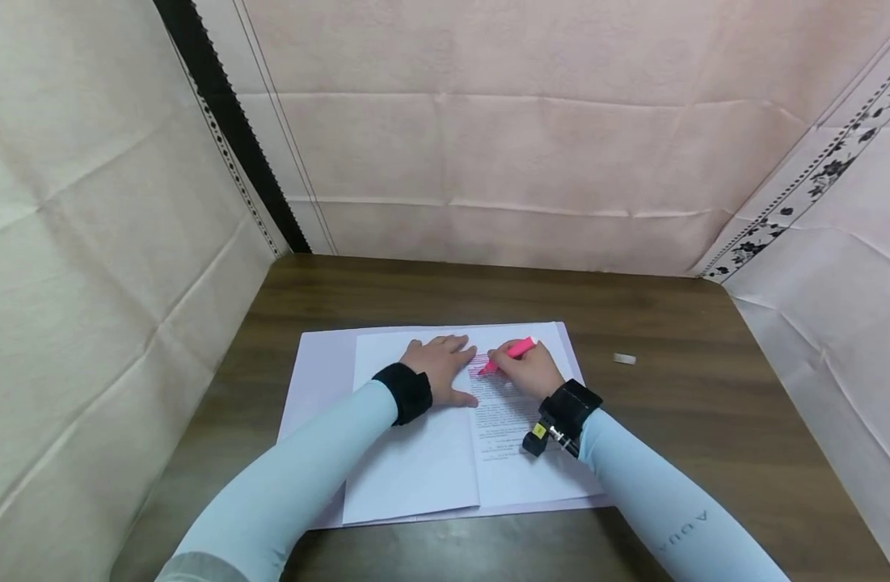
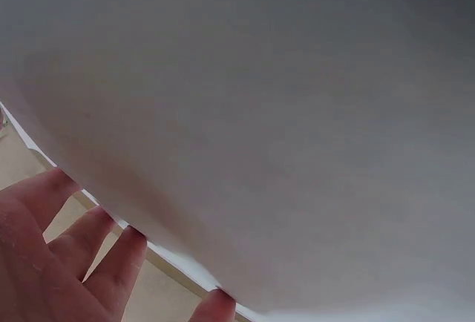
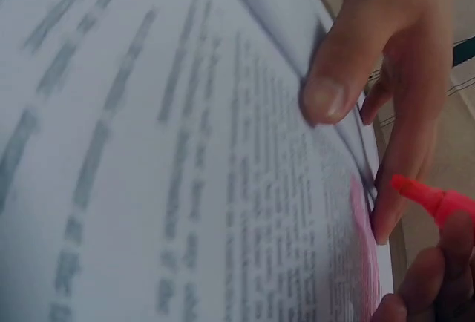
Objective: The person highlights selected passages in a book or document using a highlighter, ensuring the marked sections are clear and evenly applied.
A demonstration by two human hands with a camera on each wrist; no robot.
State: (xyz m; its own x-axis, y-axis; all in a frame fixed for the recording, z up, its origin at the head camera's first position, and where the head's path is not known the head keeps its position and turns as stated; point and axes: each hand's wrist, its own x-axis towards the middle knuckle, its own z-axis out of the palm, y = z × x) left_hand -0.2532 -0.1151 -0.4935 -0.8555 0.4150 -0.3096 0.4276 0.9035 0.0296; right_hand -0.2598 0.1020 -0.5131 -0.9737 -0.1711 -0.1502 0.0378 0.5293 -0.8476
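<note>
A printed sheet (image 1: 506,428) forms the right page of an opened set of papers, with pink highlighting across its upper lines. My right hand (image 1: 528,370) pinches a pink highlighter (image 1: 520,348), its tip near the left end of the marked lines. In the right wrist view the orange-pink tip of the highlighter (image 3: 427,194) shows close by the pink streaks. My left hand (image 1: 439,372) rests spread on the blank left page (image 1: 415,469), its thumb reaching the fold beside the print. The left wrist view shows the fingertips (image 2: 132,240) along the paper's far edge.
Under the papers lies a pale lavender folder (image 1: 317,380) on the brown wooden table (image 1: 655,420). A small white piece (image 1: 624,359), like an eraser, sits to the right of the folder. Pale cloth walls (image 1: 532,162) enclose the table at the back and sides.
</note>
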